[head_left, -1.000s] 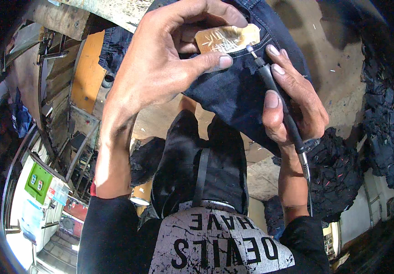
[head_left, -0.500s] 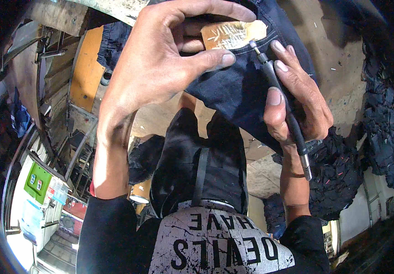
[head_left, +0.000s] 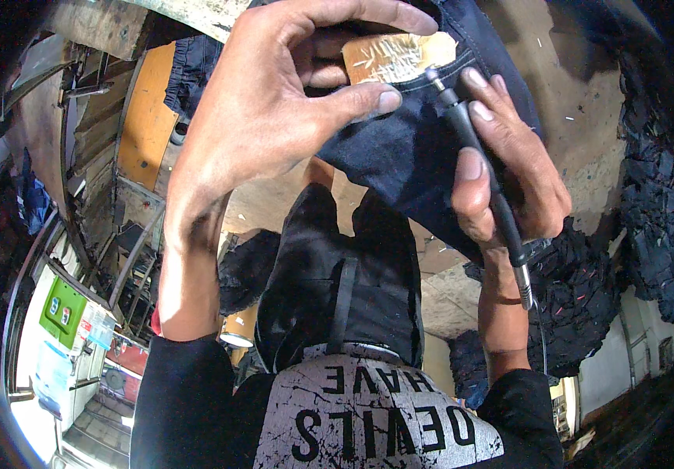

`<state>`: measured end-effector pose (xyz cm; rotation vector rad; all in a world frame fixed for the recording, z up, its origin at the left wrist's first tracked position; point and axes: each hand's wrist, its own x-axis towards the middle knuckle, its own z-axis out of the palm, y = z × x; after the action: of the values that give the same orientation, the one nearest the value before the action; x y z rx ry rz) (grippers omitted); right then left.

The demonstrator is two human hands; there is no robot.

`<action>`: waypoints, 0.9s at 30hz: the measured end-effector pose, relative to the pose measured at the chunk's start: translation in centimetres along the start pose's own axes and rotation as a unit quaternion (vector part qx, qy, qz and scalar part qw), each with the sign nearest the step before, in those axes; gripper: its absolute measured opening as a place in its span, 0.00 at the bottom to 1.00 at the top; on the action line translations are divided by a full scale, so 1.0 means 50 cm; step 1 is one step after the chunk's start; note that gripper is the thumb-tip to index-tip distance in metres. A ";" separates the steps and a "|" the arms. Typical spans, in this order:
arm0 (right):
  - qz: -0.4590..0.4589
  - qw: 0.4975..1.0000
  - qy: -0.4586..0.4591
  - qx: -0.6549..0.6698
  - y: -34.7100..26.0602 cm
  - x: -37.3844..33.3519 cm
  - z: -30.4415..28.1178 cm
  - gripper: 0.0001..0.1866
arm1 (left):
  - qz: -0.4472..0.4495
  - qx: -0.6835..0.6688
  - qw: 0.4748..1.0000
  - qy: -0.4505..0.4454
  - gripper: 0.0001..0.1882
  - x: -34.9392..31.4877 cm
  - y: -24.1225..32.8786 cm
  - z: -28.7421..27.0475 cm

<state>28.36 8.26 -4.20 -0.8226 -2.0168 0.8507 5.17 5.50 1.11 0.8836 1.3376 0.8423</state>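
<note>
My left hand (head_left: 274,109) pinches the waistband of a dark blue pair of jeans (head_left: 399,148), thumb and fingers on either side of a tan patch (head_left: 399,56) sewn on it. My right hand (head_left: 509,164) grips a thin black pen-like rotary tool (head_left: 482,168). Its metal tip touches the lower right edge of the patch. The tool's cable end sticks out below my palm. The jeans hang down over my lap.
A heap of dark denim (head_left: 587,305) lies on the floor to my right, with more (head_left: 657,211) further right. An orange board (head_left: 145,117) and wooden racks stand at the left. A green panel (head_left: 59,313) is at the lower left.
Both hands and the jeans have shifted slightly up and right in view. The tool tip stays at the patch's edge.
</note>
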 end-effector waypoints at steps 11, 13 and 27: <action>0.003 1.000 -0.006 0.001 -0.008 0.001 -0.002 0.11 | -0.003 0.009 1.000 -0.001 0.27 -0.001 0.000 0.002; 0.021 1.000 0.007 0.003 -0.007 0.002 0.000 0.11 | -0.011 0.005 1.000 0.000 0.27 0.002 -0.001 0.002; 0.163 0.986 0.017 0.025 -0.004 0.002 -0.068 0.17 | 0.105 0.106 0.979 0.140 0.26 -0.004 -0.045 0.075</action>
<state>31.09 9.14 -2.40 -1.1493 -1.8500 1.0564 8.90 4.14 -0.73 1.1185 1.6207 1.0286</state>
